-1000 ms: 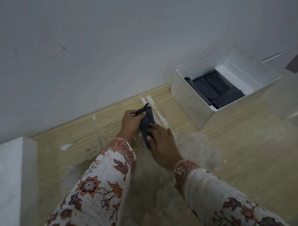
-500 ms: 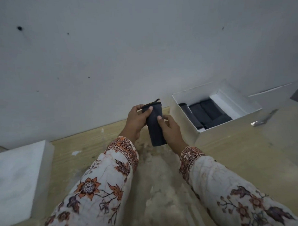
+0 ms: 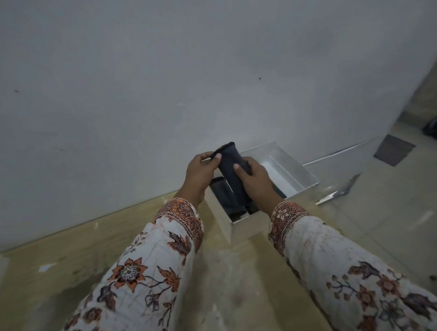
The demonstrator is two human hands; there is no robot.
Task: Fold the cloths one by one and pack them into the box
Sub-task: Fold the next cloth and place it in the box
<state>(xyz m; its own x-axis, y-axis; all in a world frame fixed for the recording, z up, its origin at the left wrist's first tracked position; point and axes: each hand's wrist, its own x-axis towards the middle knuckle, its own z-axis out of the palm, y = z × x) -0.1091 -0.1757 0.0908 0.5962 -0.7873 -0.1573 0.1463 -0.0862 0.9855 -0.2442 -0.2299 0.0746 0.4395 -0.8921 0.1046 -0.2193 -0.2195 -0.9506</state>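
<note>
Both hands hold one folded dark cloth (image 3: 231, 165) over the open white box (image 3: 297, 172), which sits on the wooden surface (image 3: 54, 260) against the wall. The left hand (image 3: 200, 173) pinches the cloth's upper edge between thumb and fingertips; the right hand (image 3: 256, 180) wraps its side, thumb across the front and fingers curled behind it — both closed firmly on the fabric, neither spare. The cloth is a narrow bundle, its long axis running from the raised far end down toward the near part of the box, tilted rather than level. Directly below it lie the cloths already packed (image 3: 222, 192), dark bundles side by side on the box's left side (how many is hidden by the hands), while the right side shows bare white floor. The placing looks imminent: the bundle likely needs to go down parallel to its neighbours, and the right hand, nearer the free space, seems best placed to guide it.
</note>
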